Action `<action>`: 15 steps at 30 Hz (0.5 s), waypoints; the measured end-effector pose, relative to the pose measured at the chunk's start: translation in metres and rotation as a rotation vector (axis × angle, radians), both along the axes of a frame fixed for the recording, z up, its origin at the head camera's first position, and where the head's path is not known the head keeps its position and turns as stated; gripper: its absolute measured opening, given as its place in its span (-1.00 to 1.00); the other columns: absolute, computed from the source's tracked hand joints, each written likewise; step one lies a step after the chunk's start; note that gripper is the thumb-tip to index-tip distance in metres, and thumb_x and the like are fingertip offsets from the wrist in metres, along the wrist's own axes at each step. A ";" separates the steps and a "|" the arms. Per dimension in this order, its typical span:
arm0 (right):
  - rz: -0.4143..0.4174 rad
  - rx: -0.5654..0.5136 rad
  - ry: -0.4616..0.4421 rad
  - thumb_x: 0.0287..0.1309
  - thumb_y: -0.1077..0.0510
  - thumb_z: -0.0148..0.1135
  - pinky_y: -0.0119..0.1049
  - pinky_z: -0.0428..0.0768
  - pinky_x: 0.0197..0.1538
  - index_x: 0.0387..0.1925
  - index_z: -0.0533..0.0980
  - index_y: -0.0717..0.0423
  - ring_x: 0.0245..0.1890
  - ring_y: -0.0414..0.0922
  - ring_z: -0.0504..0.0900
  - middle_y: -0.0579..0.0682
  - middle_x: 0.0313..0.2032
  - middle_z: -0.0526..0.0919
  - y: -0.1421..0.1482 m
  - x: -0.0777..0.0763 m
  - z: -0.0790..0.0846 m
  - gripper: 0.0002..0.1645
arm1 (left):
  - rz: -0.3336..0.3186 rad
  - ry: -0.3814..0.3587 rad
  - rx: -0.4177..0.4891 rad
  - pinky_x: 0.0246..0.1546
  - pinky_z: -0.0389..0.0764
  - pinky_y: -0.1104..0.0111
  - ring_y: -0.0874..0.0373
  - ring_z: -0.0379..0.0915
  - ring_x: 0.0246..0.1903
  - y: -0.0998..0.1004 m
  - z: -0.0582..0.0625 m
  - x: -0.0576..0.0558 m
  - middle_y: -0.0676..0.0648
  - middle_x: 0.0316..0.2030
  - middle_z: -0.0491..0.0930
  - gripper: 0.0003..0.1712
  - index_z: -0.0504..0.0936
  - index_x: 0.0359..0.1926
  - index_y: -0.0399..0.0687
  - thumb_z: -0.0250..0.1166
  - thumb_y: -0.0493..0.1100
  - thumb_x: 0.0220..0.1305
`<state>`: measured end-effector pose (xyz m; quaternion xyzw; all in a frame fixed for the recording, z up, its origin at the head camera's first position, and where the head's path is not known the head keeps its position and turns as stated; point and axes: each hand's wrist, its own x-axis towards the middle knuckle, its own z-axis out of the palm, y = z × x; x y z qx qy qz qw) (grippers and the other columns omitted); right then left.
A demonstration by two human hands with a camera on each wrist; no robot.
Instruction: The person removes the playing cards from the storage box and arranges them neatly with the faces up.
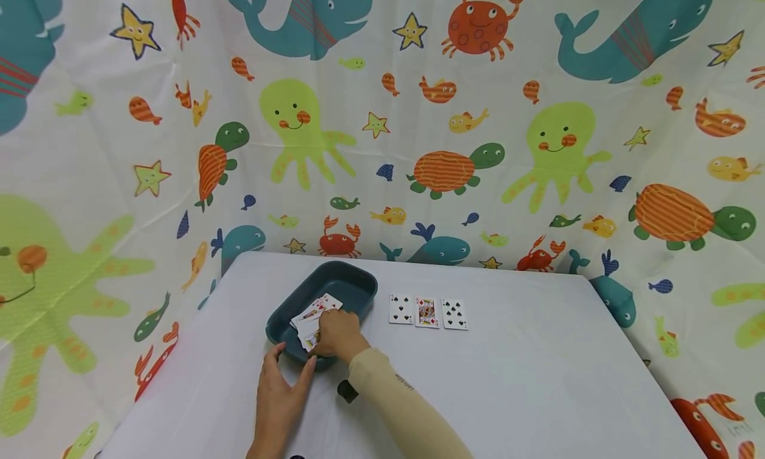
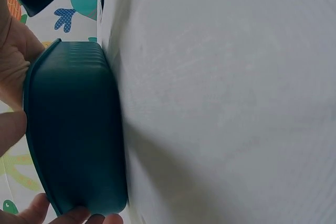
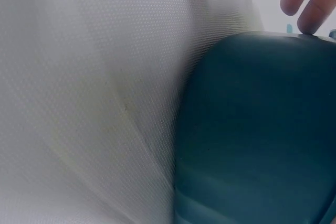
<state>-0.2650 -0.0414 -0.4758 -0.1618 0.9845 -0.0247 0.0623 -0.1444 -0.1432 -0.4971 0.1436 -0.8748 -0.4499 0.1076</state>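
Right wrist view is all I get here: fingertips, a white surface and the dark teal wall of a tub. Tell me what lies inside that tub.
Observer: Playing cards, in a loose overlapping pile on the floor of the tub; the head view shows them.
Operator: Tell me where the right hand is.
Observer: In the head view, the right hand reaches into the tub, over the cards; whether it grips one I cannot tell.
Operator: Now report what lies on the table beside the tub.
Observer: Three more cards lie face up in a row on the white table, to the right of the tub.
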 end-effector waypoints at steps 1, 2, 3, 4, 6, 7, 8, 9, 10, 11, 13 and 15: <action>0.000 -0.005 -0.004 -0.20 -0.43 0.58 -0.22 0.63 -0.10 -0.09 0.69 -0.06 -0.19 -0.14 0.66 -0.14 -0.20 0.72 0.000 0.000 0.000 -0.26 | 0.001 0.005 0.001 0.41 0.19 -0.24 -0.40 0.15 0.42 0.000 0.000 0.000 -0.51 0.41 0.22 -0.08 0.16 0.44 -0.35 0.40 0.07 0.34; -0.001 -0.011 -0.009 -0.19 -0.43 0.58 -0.22 0.63 -0.11 -0.09 0.69 -0.05 -0.21 -0.14 0.66 -0.14 -0.21 0.72 0.000 0.000 0.001 -0.27 | 0.002 0.010 0.000 0.41 0.20 -0.24 -0.39 0.16 0.42 0.000 0.000 0.000 -0.51 0.41 0.23 -0.08 0.17 0.44 -0.35 0.40 0.07 0.33; -0.003 -0.018 -0.014 -0.19 -0.43 0.59 -0.22 0.63 -0.13 -0.10 0.69 -0.05 -0.23 -0.14 0.66 -0.14 -0.23 0.71 0.001 0.000 0.001 -0.27 | 0.002 0.015 0.000 0.41 0.20 -0.24 -0.39 0.16 0.42 0.000 -0.001 0.000 -0.51 0.40 0.24 -0.08 0.17 0.43 -0.36 0.40 0.06 0.33; -0.005 -0.026 -0.018 -0.19 -0.42 0.59 -0.22 0.63 -0.13 -0.10 0.68 -0.04 -0.24 -0.14 0.65 -0.14 -0.23 0.71 0.001 0.000 0.001 -0.27 | 0.003 0.020 0.000 0.41 0.20 -0.23 -0.39 0.17 0.41 0.001 -0.001 0.000 -0.51 0.40 0.24 -0.09 0.18 0.43 -0.36 0.40 0.06 0.33; -0.007 -0.042 -0.024 -0.19 -0.41 0.60 -0.22 0.63 -0.15 -0.10 0.68 -0.04 -0.27 -0.14 0.64 -0.14 -0.25 0.71 0.002 0.000 0.002 -0.28 | 0.005 0.036 -0.002 0.40 0.21 -0.23 -0.39 0.18 0.41 0.001 -0.002 0.000 -0.52 0.39 0.26 -0.10 0.19 0.42 -0.36 0.41 0.05 0.32; -0.007 -0.049 -0.027 -0.19 -0.40 0.60 -0.22 0.63 -0.15 -0.10 0.67 -0.03 -0.28 -0.14 0.64 -0.14 -0.25 0.70 0.002 0.000 0.002 -0.28 | 0.006 0.041 -0.001 0.40 0.22 -0.23 -0.39 0.19 0.40 0.001 -0.002 0.000 -0.52 0.38 0.27 -0.10 0.19 0.42 -0.37 0.41 0.05 0.32; -0.008 -0.057 -0.026 -0.19 -0.39 0.61 -0.23 0.63 -0.17 -0.11 0.67 -0.03 -0.29 -0.14 0.63 -0.14 -0.27 0.70 0.002 0.000 0.003 -0.28 | 0.006 0.043 -0.003 0.40 0.22 -0.23 -0.39 0.19 0.40 0.001 -0.002 0.000 -0.52 0.38 0.27 -0.10 0.20 0.41 -0.37 0.41 0.05 0.32; -0.010 -0.066 -0.025 -0.21 -0.39 0.62 -0.23 0.63 -0.18 -0.13 0.67 -0.03 -0.29 -0.14 0.63 -0.14 -0.28 0.70 0.002 0.000 0.003 -0.29 | 0.007 0.045 -0.003 0.40 0.22 -0.23 -0.39 0.20 0.40 0.001 -0.003 0.000 -0.52 0.38 0.27 -0.10 0.20 0.41 -0.37 0.42 0.04 0.32; -0.011 -0.073 -0.026 -0.21 -0.38 0.62 -0.23 0.64 -0.18 -0.12 0.67 -0.03 -0.29 -0.14 0.63 -0.13 -0.27 0.70 0.003 0.000 0.003 -0.29 | 0.007 0.045 -0.004 0.40 0.22 -0.23 -0.39 0.20 0.40 0.001 -0.003 0.000 -0.52 0.38 0.27 -0.10 0.20 0.41 -0.37 0.42 0.04 0.31; -0.010 -0.077 -0.025 -0.21 -0.38 0.62 -0.23 0.64 -0.18 -0.11 0.67 -0.02 -0.28 -0.14 0.63 -0.12 -0.27 0.69 0.003 0.001 0.004 -0.27 | 0.007 0.043 -0.004 0.40 0.22 -0.23 -0.40 0.20 0.40 0.001 -0.003 0.000 -0.53 0.38 0.27 -0.10 0.20 0.41 -0.37 0.42 0.04 0.31; -0.008 -0.082 -0.020 -0.22 -0.39 0.62 -0.23 0.65 -0.18 -0.07 0.65 0.00 -0.26 -0.13 0.63 -0.10 -0.24 0.68 0.003 0.001 0.004 -0.23 | 0.006 0.035 -0.003 0.40 0.22 -0.23 -0.40 0.19 0.40 0.000 -0.002 0.000 -0.53 0.38 0.26 -0.10 0.19 0.41 -0.38 0.41 0.04 0.32; -0.004 -0.086 -0.018 -0.21 -0.40 0.61 -0.22 0.66 -0.14 0.00 0.63 0.02 -0.22 -0.12 0.63 -0.08 -0.20 0.67 0.004 0.001 0.005 -0.17 | 0.006 0.028 -0.002 0.40 0.21 -0.23 -0.40 0.18 0.40 0.000 -0.002 -0.001 -0.52 0.39 0.25 -0.10 0.19 0.42 -0.37 0.41 0.04 0.32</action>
